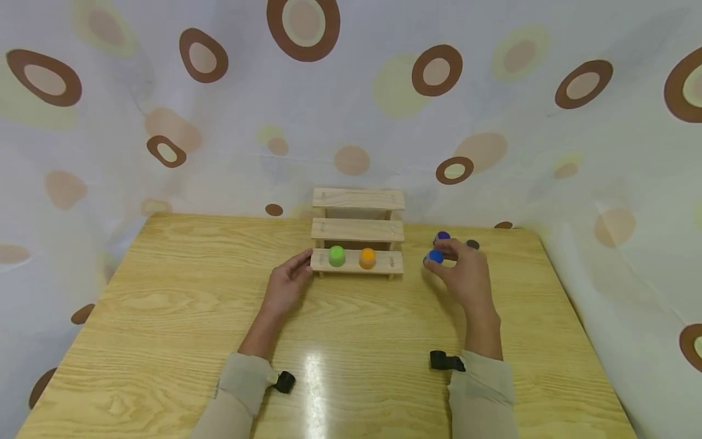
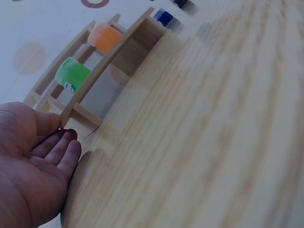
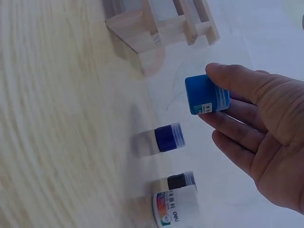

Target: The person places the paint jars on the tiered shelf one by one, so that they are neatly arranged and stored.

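Note:
A three-step wooden rack stands at the back of the table. Its lowest step carries a green paint jar and, to the right, an orange paint jar. My left hand grips the left end of that step, thumb and fingertips at the board's corner in the left wrist view. To the right of the rack, my right hand pinches a blue paint jar between thumb and fingers, held above the table. Just behind it is a dark blue paint jar.
A black paint jar and a white labelled jar stand at the right; my right hand hides the white one in the head view. The wooden table ends at a wall covering with round patterns.

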Demonstrator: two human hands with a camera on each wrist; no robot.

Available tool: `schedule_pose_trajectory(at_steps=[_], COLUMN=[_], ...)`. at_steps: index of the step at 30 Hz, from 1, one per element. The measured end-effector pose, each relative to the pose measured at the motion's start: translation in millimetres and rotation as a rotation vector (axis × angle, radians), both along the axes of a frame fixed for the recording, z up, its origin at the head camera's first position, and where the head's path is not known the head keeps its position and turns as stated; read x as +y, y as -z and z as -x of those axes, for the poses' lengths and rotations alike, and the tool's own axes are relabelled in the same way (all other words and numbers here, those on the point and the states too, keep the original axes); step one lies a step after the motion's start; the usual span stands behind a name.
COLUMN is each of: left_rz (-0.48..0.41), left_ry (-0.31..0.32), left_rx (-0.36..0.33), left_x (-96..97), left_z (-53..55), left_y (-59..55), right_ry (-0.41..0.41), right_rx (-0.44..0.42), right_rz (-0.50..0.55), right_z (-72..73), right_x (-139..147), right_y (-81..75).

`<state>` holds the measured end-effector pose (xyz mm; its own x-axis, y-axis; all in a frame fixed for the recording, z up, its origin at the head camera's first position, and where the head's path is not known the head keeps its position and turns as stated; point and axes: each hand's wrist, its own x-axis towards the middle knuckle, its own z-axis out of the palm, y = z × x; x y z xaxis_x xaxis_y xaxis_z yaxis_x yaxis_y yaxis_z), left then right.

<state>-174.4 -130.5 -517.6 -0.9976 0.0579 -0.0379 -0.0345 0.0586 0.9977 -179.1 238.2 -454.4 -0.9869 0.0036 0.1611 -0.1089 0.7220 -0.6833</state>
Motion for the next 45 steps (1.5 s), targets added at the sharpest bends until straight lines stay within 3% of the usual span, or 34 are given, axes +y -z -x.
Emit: schedule_pose_trajectory(at_steps=[12, 23, 33, 45], left_rz=[-0.004, -0.026, -0.028, -0.01], left_ry=[-0.004, 0.018, -0.003, -0.014], left_rx=[-0.001, 0.027, 0.0, 0.001], left_x=[-1.1, -0.9, -1.5, -1.3], left_z=[-0.2, 2.2, -0.2, 0.5], left_y=[-0.1, 2.2, 2.8, 2.3], right_ry=[-0.041, -0.163, -0.301, -0.397], right_rx=[0.05, 0.108, 0.008, -0.002], right_rz=[0.012, 0.013, 0.039, -0.029], right_z=[8.1, 28.5, 46.1, 69.4], right_x=[-33, -70, -110, -147], right_y=[-24.3, -45.0, -58.0, -61.5])
